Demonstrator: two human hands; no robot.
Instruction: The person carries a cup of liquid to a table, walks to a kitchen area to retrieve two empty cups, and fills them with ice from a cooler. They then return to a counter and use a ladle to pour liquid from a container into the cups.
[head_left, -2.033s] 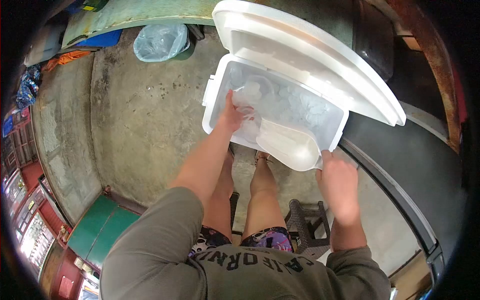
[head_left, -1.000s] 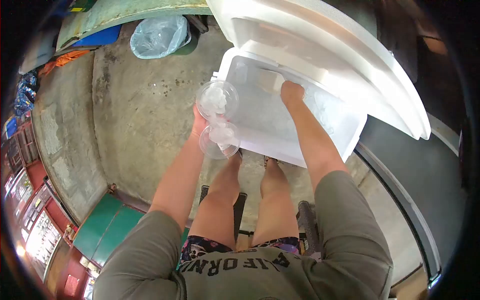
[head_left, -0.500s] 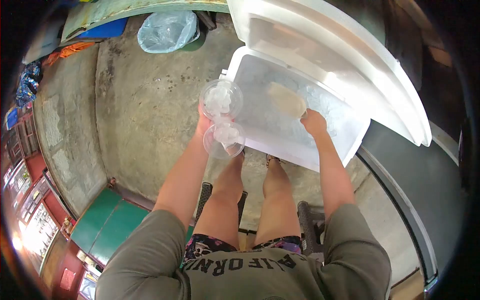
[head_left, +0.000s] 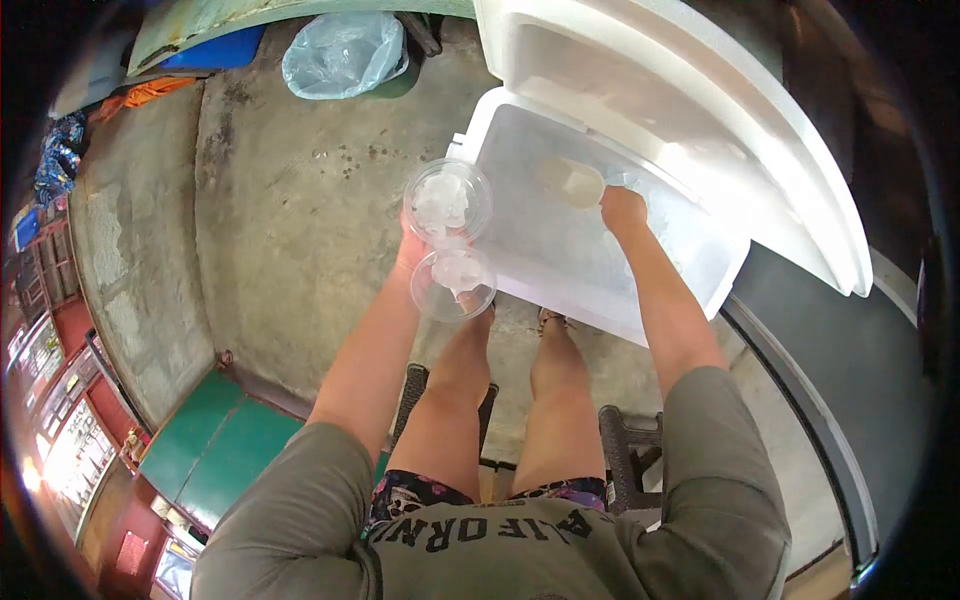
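Two clear plastic cups, an upper one [head_left: 446, 203] and a lower one [head_left: 455, 284], each with ice inside, are held side by side in my left hand [head_left: 410, 247] at the left edge of the white cooler [head_left: 590, 312]. My right hand [head_left: 624, 211] is closed on the handle of a pale scoop [head_left: 573, 184] inside the cooler. Ice [head_left: 660, 215] lies in the cooler around and to the right of the scoop, under a cold haze. My left fingers are partly hidden behind the cups.
The cooler's raised lid [head_left: 690, 110] stands along its far side. A bin with a clear bluish bag [head_left: 345, 55] is on the concrete floor [head_left: 290, 230] at the upper left. A green panel [head_left: 215, 440] is at lower left, a dark stool [head_left: 628, 460] near my legs.
My right hand and the scoop have moved slightly up, toward the far side of the cooler. The left hand keeps hold of both cups, nearly in place.
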